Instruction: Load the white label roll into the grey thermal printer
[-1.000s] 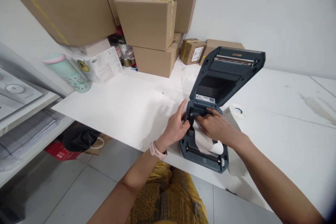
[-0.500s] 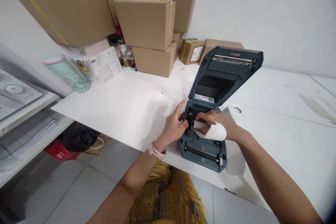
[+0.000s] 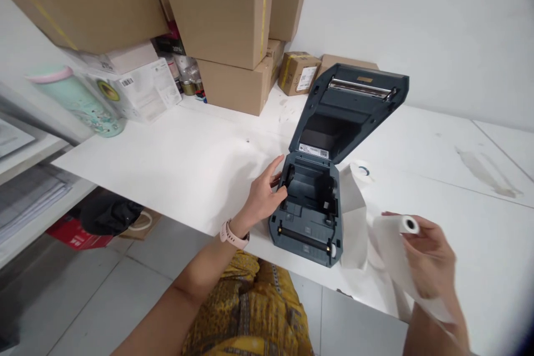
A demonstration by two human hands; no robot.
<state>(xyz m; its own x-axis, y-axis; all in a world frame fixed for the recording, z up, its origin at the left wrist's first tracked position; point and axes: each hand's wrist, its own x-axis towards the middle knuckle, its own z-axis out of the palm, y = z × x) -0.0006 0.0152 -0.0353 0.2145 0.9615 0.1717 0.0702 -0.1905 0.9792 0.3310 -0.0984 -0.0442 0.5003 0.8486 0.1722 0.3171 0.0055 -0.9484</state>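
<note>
A dark grey label printer (image 3: pixel 308 214) stands near the table's front edge with its lid (image 3: pixel 352 105) raised. Its roll bay lies bare, and a black roller runs across the front. My left hand (image 3: pixel 265 194) grips the printer's left side wall, thumb over the rim and index finger stretched out. To the right of the printer, my right hand (image 3: pixel 431 256) holds a thin paper roll (image 3: pixel 396 225) with its hollow core end showing. A loose strip of white paper hangs from the roll past my wrist.
Another white roll (image 3: pixel 361 172) and a length of white paper (image 3: pixel 354 228) lie beside the printer on the right. Cardboard boxes (image 3: pixel 217 22) are stacked at the back left. A mint tumbler (image 3: pixel 83 103) stands at the table's left end, near a shelf with papers (image 3: pixel 35 194).
My right hand has lifted the paper roll out of the printer and carried it to the right. My left hand stays on the printer's side. The view has shifted slightly.
</note>
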